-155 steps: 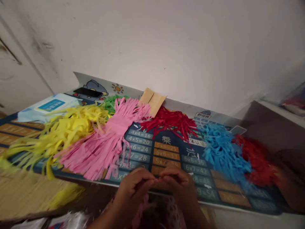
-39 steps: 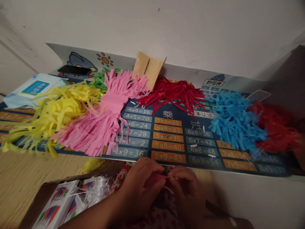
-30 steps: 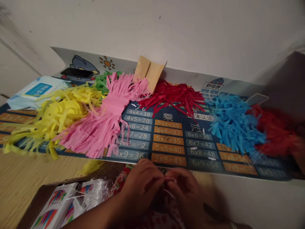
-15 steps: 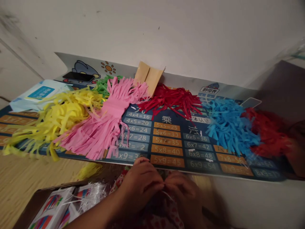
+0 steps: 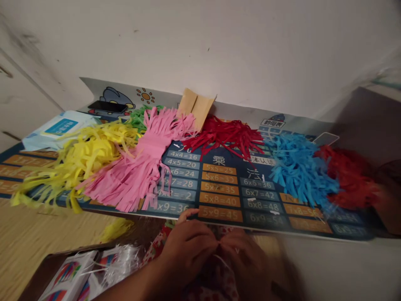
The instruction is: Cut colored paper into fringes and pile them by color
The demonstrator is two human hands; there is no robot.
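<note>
My left hand [image 5: 189, 246] is closed in a pinch just below the table's front edge. Its fingertips meet those of my right hand [image 5: 246, 255], which is pinched too and lies in shadow. From between the fingers a thin white string [image 5: 223, 262] curves down; most of it is hidden. On the table, beyond my hands, lies a pink fringed paper tassel [image 5: 153, 144]. Yellow paper fringe [image 5: 97, 142] is left of it, with green fringe [image 5: 139, 118] behind. Dark red fringe [image 5: 230, 133], blue fringe [image 5: 302, 165] and another red fringe [image 5: 351, 179] spread to the right.
A printed multiplication mat [image 5: 221, 200] covers the table. A folded brown card [image 5: 196, 108], a black phone [image 5: 108, 106] and a light blue packet [image 5: 61, 128] are at the back. Below left, an open box [image 5: 40, 271] holds printed cartons and a clear plastic bundle [image 5: 123, 263].
The view has shifted slightly, so the table sits a little lower and to the right at its left end. My hands stay together, fingertips still pinched.
</note>
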